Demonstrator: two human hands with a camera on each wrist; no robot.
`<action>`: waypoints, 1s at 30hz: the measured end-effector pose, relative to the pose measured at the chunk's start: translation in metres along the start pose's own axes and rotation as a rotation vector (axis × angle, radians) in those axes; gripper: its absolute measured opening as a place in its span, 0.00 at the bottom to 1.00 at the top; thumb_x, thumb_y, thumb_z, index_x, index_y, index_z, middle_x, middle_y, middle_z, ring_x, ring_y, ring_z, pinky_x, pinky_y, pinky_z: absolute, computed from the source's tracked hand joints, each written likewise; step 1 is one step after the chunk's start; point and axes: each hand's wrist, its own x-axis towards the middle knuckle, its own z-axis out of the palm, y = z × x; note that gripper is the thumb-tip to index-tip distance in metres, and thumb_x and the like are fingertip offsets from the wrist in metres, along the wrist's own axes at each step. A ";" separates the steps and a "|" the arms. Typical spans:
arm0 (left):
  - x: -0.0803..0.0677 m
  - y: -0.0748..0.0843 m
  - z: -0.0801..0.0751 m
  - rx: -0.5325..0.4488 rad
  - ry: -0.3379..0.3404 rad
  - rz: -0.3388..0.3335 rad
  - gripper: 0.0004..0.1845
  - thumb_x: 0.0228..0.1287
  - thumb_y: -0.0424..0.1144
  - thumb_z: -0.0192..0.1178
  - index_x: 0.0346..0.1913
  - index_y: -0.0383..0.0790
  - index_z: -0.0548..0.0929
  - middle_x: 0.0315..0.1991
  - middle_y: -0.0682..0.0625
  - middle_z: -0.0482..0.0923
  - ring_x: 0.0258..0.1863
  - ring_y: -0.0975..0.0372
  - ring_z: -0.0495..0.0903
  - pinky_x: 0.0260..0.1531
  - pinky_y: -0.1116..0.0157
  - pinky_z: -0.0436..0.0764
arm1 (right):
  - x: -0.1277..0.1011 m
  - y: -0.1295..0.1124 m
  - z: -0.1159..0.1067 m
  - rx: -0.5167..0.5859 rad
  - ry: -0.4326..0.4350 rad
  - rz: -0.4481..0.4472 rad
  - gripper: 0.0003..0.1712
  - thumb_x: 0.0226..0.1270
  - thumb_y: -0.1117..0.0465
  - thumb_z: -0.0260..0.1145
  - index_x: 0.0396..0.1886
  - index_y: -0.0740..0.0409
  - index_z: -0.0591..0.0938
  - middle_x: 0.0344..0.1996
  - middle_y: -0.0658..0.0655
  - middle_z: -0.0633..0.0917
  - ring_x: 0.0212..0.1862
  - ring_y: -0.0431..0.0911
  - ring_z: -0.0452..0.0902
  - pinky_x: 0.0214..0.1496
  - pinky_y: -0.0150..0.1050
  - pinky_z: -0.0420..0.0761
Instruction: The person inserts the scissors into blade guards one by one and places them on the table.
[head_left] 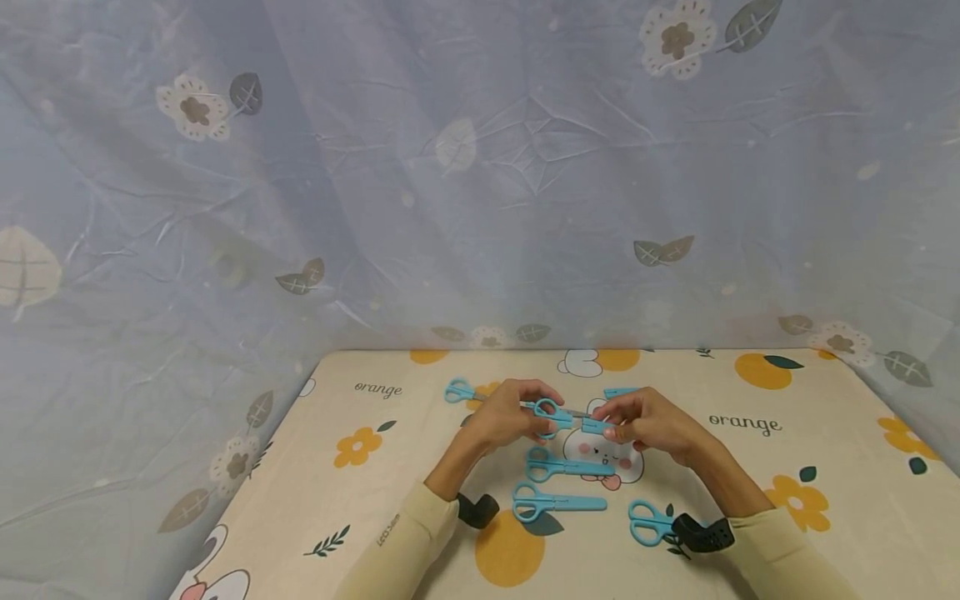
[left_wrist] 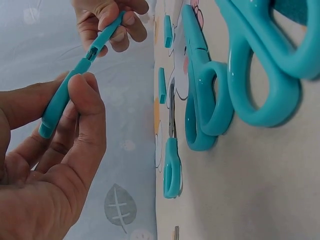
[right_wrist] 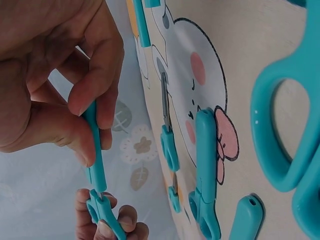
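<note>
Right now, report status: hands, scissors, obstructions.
Left hand grips scissors handles. Right hand pinches blade cover. Spare scissors on table below, not obstructing.

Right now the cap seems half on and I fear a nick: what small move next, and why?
Probably slide the cap straight along the blade, away from the left hand gripping the scissors. The right hand pinches the cap, bare metal shows between cap and handles, and a straight pull should keep fingers off the edge.
</note>
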 end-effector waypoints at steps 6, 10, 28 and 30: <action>0.001 -0.001 0.002 -0.023 0.015 -0.027 0.15 0.66 0.21 0.69 0.54 0.35 0.87 0.42 0.42 0.82 0.31 0.60 0.89 0.41 0.52 0.94 | 0.000 0.001 0.002 0.006 0.011 -0.015 0.20 0.70 0.66 0.72 0.59 0.69 0.87 0.38 0.58 0.86 0.31 0.46 0.77 0.28 0.37 0.79; 0.002 -0.002 0.003 -0.043 0.027 -0.054 0.15 0.66 0.21 0.69 0.53 0.35 0.88 0.42 0.43 0.82 0.30 0.60 0.88 0.37 0.59 0.94 | 0.000 0.002 0.003 -0.001 0.022 -0.021 0.19 0.69 0.67 0.72 0.58 0.69 0.87 0.38 0.58 0.86 0.30 0.47 0.78 0.27 0.37 0.79; -0.001 0.001 0.005 0.039 0.002 -0.019 0.16 0.66 0.19 0.68 0.52 0.37 0.89 0.41 0.47 0.82 0.30 0.62 0.86 0.44 0.42 0.92 | 0.000 0.000 0.007 -0.025 0.011 -0.015 0.18 0.66 0.69 0.70 0.55 0.66 0.89 0.34 0.54 0.86 0.31 0.46 0.76 0.25 0.37 0.79; -0.001 0.001 0.006 0.041 0.003 -0.019 0.16 0.66 0.19 0.68 0.52 0.36 0.89 0.41 0.46 0.82 0.31 0.62 0.86 0.45 0.42 0.92 | 0.000 0.000 0.008 -0.022 0.014 -0.012 0.18 0.66 0.69 0.70 0.54 0.66 0.89 0.35 0.54 0.86 0.31 0.46 0.77 0.25 0.37 0.79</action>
